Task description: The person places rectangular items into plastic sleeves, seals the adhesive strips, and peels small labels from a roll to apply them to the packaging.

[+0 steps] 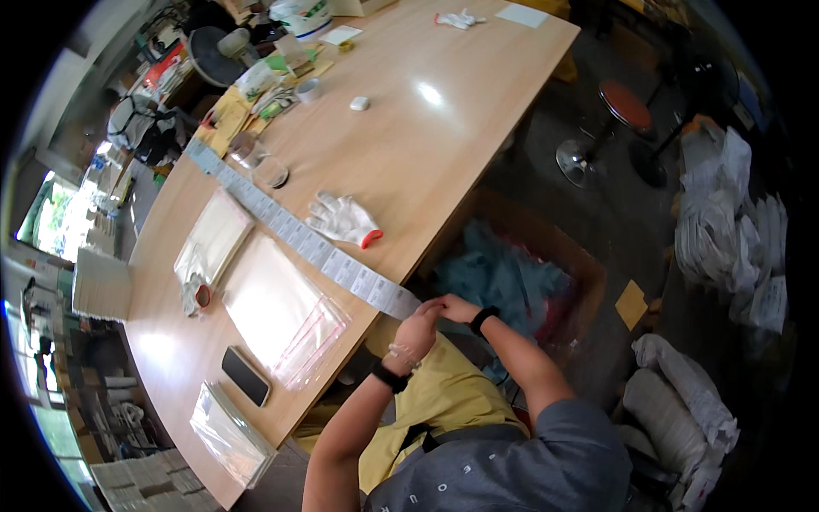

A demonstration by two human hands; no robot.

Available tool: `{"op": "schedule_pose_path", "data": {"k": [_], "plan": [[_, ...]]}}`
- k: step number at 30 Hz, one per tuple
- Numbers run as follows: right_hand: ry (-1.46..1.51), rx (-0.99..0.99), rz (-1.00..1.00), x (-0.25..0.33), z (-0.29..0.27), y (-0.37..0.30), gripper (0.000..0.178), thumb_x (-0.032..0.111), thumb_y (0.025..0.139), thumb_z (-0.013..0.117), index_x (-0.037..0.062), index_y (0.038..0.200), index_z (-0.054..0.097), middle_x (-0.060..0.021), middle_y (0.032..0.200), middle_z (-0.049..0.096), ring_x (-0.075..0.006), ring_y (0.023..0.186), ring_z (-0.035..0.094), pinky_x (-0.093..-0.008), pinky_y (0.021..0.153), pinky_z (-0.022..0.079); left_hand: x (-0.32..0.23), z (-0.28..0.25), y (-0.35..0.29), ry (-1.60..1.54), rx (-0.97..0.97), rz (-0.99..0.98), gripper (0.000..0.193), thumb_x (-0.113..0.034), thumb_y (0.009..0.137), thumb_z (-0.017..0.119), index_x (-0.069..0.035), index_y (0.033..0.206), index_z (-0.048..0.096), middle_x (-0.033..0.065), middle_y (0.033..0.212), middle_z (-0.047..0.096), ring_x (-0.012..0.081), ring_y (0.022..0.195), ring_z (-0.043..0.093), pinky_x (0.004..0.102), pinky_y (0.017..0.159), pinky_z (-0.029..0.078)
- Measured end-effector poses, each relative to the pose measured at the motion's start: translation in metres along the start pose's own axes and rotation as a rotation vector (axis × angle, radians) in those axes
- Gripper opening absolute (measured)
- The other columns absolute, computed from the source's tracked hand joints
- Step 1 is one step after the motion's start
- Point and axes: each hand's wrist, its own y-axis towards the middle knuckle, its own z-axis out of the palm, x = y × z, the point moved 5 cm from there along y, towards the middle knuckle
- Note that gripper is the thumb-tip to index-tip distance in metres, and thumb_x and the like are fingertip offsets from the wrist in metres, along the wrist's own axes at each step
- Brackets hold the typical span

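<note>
A long strip of printed white labels (316,249) runs diagonally across the wooden table and reaches past its near edge to my hands. My left hand (417,331) is closed at the strip's near end, fingers pinched together. Against its fingertips is my right hand (459,309), also closed; whatever it may hold is hidden. Beside the strip lies a white work glove (343,218) with a red cuff. On the strip's other side are a stack of clear plastic bags (277,303) and another stack of clear bags (213,235).
The table (392,162) also holds a phone (246,375), a bag bundle (229,433), a grey glove (195,294), a glass jar (271,171) and a tape roll (309,90). Below its edge stands a carton of blue-green plastic (499,273). A red stool (624,106) is beyond.
</note>
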Motion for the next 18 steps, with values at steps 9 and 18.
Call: {"op": "schedule_pose_path", "data": {"k": [9,18], "plan": [[0.041,-0.190,-0.117,0.056,-0.047,-0.074,0.021,0.016,0.074,0.063,-0.0007,0.087,0.062,-0.0157,0.080,0.062,-0.0286,0.075,0.060,-0.0326,0.066,0.047,-0.009,0.046,0.052,0.466,0.526,-0.194,0.016,-0.015,0.080,0.051,-0.006,0.076,0.063,0.0119,0.079,0.061,0.0282,0.072,0.063,0.0363,0.061,0.052],[0.681,-0.250,0.010,0.035,-0.032,-0.089,0.019,0.016,0.081,0.059,-0.0010,0.088,0.062,-0.0055,0.077,0.063,-0.0193,0.074,0.060,-0.0256,0.066,0.046,-0.026,0.032,0.042,0.254,0.309,0.022,0.010,-0.006,0.073,0.049,-0.007,0.081,0.055,0.0112,0.077,0.055,0.0297,0.067,0.060,0.0392,0.055,0.049]]}}
